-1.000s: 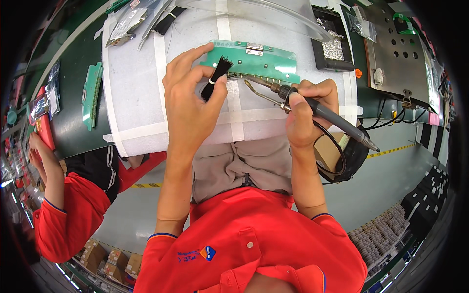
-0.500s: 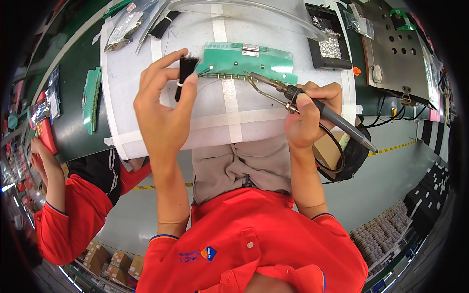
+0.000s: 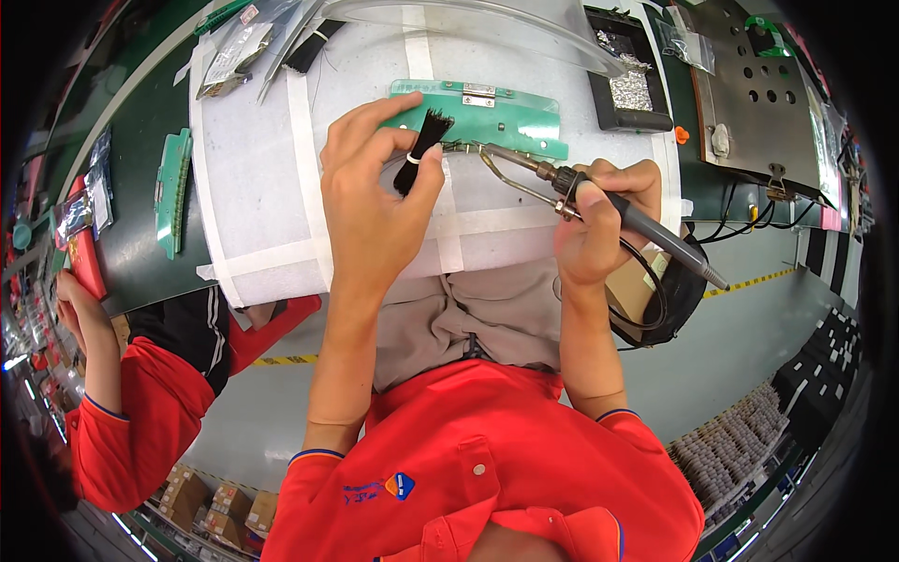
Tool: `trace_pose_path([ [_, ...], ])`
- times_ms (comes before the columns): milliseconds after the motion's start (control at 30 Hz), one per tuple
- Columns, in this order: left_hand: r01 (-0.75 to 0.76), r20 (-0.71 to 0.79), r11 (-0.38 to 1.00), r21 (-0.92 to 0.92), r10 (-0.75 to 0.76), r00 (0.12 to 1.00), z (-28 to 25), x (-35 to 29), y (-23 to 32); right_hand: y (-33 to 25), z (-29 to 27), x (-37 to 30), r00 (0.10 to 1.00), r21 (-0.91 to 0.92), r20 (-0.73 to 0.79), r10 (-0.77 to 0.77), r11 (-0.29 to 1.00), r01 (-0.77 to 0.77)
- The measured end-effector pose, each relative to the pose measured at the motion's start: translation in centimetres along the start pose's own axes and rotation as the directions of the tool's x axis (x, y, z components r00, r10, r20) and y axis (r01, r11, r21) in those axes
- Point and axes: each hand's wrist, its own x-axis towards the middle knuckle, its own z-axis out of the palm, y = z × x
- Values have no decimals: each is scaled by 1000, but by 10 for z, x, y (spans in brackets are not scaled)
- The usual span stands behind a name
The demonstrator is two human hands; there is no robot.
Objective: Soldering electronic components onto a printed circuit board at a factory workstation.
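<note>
Far left, a spare green plate (image 3: 172,192) lies on the dark counter (image 3: 131,253). Left hand (image 3: 379,201) has shifted right since half a second ago — grip pinched on a black wire bundle (image 3: 426,145), tilted, now over the left part of the green fixture (image 3: 515,114) on the white mat (image 3: 253,178). Right grip wrapped round the soldering iron (image 3: 646,221), barely moved; tip at the fixture's near edge, contact unclear. So wires and tip are close again — right hand (image 3: 599,225) likely soldering there. Black tray (image 3: 637,122) sits beyond, far right.
</note>
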Motion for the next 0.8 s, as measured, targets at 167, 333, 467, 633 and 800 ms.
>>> trace_pose_path([
  [167,-20,-3,1000,24,20,1000,1,1,-1,0,-1,-1,999,-22,26,19,1000,-18],
  [333,-15,-7,999,31,15,1000,2,0,0,0,0,0,999,-25,47,3,1000,-2],
  [467,-20,-6,999,45,20,1000,1,0,1,1,1,-1,999,-20,50,8,1000,-7],
  [633,-21,-8,999,44,22,1000,2,0,0,-1,5,-1,998,-7,41,41,999,-41],
  [800,-24,-3,999,41,24,1000,2,0,-1,0,3,0,996,5,78,30,1000,-31],
])
